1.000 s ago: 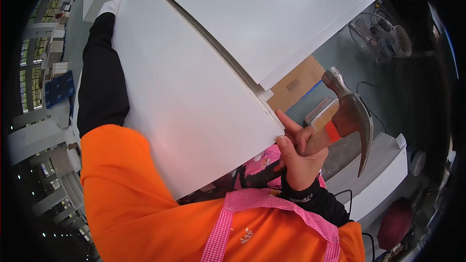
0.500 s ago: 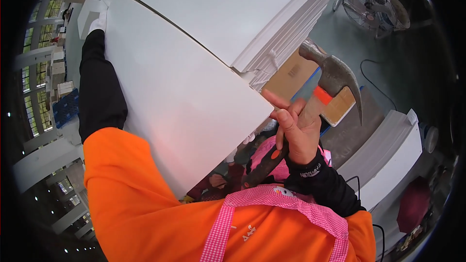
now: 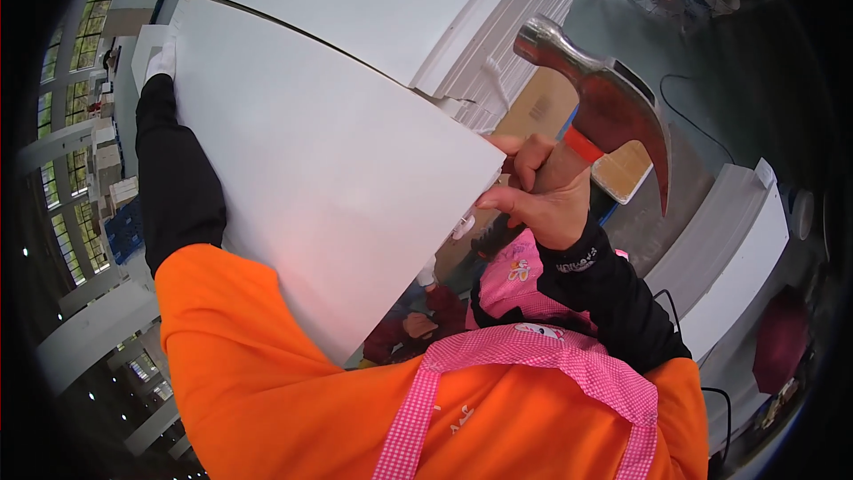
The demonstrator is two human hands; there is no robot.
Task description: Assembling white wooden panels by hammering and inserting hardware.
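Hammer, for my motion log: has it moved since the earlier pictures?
Yes: in this view, the hammer has shifted up and left against the brown cardboard.

The head camera is a fisheye unit worn on the person's head. It faces down past the orange top (image 3: 311, 409) onto the white board (image 3: 329, 160). The right hand (image 3: 555, 213) and hammer (image 3: 613, 111) are near the lens; the left hand (image 3: 162, 61) is farther off. Straight edges bend toward the dark rim.

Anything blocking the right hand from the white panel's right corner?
Nothing visible: the right hand is at the corner of the white panel. The hammer it holds has its head right of that corner in the picture.
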